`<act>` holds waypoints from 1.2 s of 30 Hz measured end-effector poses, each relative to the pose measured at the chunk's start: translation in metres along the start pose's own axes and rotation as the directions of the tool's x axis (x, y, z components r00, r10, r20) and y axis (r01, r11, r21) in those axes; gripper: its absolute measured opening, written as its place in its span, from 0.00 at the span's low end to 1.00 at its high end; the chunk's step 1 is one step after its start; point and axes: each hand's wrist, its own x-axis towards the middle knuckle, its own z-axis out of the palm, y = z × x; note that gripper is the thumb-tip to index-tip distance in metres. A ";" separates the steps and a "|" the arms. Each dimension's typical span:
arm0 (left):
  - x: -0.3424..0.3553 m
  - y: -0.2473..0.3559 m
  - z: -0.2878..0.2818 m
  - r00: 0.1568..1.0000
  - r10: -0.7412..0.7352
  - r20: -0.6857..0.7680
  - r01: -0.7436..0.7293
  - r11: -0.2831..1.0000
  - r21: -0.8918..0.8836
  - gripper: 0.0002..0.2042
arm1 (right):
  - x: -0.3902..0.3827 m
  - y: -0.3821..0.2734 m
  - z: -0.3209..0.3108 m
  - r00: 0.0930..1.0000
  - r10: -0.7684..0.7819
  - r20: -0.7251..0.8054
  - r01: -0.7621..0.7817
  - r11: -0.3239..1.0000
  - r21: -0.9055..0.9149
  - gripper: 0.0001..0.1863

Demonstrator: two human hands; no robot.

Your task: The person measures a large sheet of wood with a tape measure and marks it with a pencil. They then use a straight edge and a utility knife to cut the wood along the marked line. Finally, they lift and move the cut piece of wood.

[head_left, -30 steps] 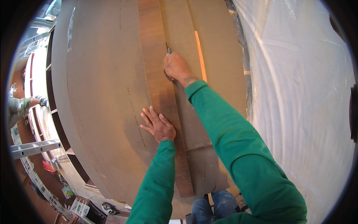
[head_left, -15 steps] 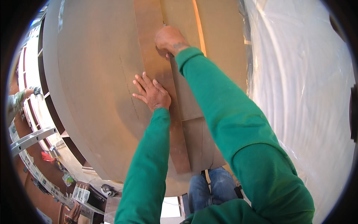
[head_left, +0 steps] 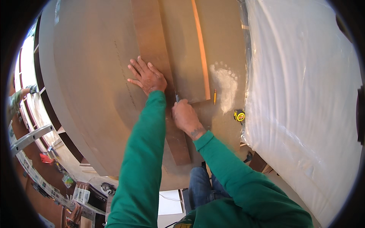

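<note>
A long brown strip of board [head_left: 152,34] lies lengthwise over a large tan sheet [head_left: 91,76]. My left hand [head_left: 149,78] presses flat with spread fingers across the strip's left edge and the sheet beside it. Closed in a fist, my right hand [head_left: 188,118] is at the strip's right edge, nearer to me than the left. It grips a slim tool that looks like a utility knife [head_left: 177,98]; only its grey front end shows, against the edge, and its blade tip is too small to make out. A thinner panel [head_left: 184,57] lies right of the strip.
A yellow pencil [head_left: 215,97], a pale dusty footprint mark [head_left: 227,85] and a yellow-black tape measure [head_left: 239,115] are on the right. Clear plastic sheeting [head_left: 296,95] hangs beyond. At far left are a metal ladder [head_left: 32,140] and another person's gloved hand [head_left: 32,89].
My right hand has slid toward me along the strip's edge with the tool. The pencil, footprint mark and tape measure have come out from behind my arm. My left hand stays flat.
</note>
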 end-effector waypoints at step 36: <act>0.003 0.003 -0.004 1.000 -0.019 0.006 0.019 1.000 0.008 0.27 | 0.027 0.077 -0.053 0.770 -0.226 -0.596 0.393 0.905 0.165 0.12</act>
